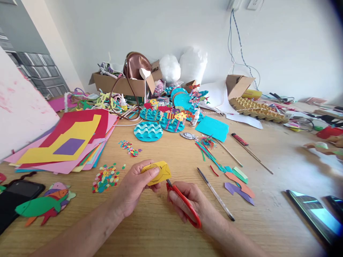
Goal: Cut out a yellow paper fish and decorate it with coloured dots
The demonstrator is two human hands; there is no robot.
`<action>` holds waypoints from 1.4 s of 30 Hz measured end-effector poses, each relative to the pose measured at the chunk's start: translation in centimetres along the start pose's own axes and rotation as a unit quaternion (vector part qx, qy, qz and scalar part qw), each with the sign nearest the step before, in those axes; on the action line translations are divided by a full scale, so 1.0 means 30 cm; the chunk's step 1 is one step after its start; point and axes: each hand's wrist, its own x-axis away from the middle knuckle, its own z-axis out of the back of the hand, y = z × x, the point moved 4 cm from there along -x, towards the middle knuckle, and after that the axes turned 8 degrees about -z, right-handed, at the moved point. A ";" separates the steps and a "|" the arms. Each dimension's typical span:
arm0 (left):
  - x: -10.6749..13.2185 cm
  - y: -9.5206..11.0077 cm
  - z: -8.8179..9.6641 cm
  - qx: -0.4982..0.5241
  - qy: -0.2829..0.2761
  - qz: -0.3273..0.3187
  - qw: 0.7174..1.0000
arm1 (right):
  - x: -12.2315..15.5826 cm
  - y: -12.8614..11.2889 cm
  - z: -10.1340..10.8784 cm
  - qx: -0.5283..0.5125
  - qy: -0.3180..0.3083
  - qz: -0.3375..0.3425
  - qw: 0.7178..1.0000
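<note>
My left hand (135,189) pinches a yellow paper fish (158,172) with a pencil outline drawn on it, just above the wooden table (166,228). My right hand (189,203) grips red-handled scissors (184,203); the blades touch the lower right edge of the yellow paper. Both hands are closed around what they hold. A pen (215,194) lies just right of my right hand.
Stacked coloured paper sheets (69,142) and paper dots (105,177) lie left; cut fish shapes (44,206) and a phone (14,200) at near left. Blue wave discs (148,131), paper scraps (237,182), cardboard boxes (120,84), a tablet (313,214). Another person's hand (325,148) at far right.
</note>
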 end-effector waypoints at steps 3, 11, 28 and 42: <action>0.000 -0.003 0.004 -0.002 0.002 0.000 1.000 | 0.000 -0.005 0.000 0.011 0.006 0.001 1.000; -0.001 0.006 0.005 -0.014 -0.002 0.001 1.000 | 0.002 -0.003 -0.001 0.022 0.012 -0.008 1.000; -0.011 0.034 0.006 -0.054 -0.062 0.017 0.996 | -0.006 0.001 0.025 0.148 0.044 0.014 0.988; -0.001 0.031 -0.003 -0.068 -0.102 0.011 0.992 | 0.003 0.004 0.025 0.126 0.006 0.010 0.992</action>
